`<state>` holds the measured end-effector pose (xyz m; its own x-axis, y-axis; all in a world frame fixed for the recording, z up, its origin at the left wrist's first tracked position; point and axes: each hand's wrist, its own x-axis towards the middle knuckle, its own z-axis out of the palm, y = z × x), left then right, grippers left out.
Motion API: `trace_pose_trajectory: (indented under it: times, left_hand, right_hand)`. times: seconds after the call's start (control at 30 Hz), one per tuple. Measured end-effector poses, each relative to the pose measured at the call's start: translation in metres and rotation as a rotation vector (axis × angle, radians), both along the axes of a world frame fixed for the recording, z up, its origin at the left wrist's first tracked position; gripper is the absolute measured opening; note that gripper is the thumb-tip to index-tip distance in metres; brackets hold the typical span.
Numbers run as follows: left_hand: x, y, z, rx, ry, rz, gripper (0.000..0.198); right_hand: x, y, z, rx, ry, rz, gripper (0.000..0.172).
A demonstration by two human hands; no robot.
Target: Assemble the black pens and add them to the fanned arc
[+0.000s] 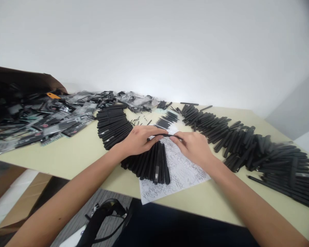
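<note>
Head cam: cream table (67,157) with plastic packets (48,120) piled upper left, black pens (247,147) heaped right, scribbly paper sheet (177,171) center. Left hand (140,140) and right hand (193,147) both pinch one black pen (167,135) over the sheet.

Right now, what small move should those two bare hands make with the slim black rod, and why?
Probably lay the slim black rod beside the fanned black rods on the white printed paper: the left hand and right hand hold it just above that row.
</note>
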<state>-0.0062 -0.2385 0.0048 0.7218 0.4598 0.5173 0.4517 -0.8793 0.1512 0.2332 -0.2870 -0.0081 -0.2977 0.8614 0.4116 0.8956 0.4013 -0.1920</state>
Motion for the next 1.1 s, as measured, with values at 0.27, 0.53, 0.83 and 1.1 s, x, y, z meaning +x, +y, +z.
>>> trace_pose_trajectory:
  times: [0.27, 0.53, 0.83, 1.1]
  left_hand:
    - [-0.011, 0.014, 0.004, -0.107, -0.039, 0.039, 0.023]
    - [-0.004, 0.009, 0.001, -0.261, 0.031, 0.020, 0.020]
    - [-0.006, 0.007, 0.003, -0.157, 0.030, -0.069, 0.020]
    - [-0.003, 0.005, 0.001, -0.183, 0.049, -0.071, 0.022]
  right_hand:
    - [0.003, 0.003, -0.003, -0.054, -0.008, 0.032, 0.038]
    - [-0.002, 0.002, -0.004, -0.083, -0.007, 0.050, 0.037]
    - [-0.003, 0.002, -0.009, -0.071, 0.028, 0.129, 0.033]
    - [-0.013, 0.000, -0.017, -0.065, 0.130, 0.182, 0.025]
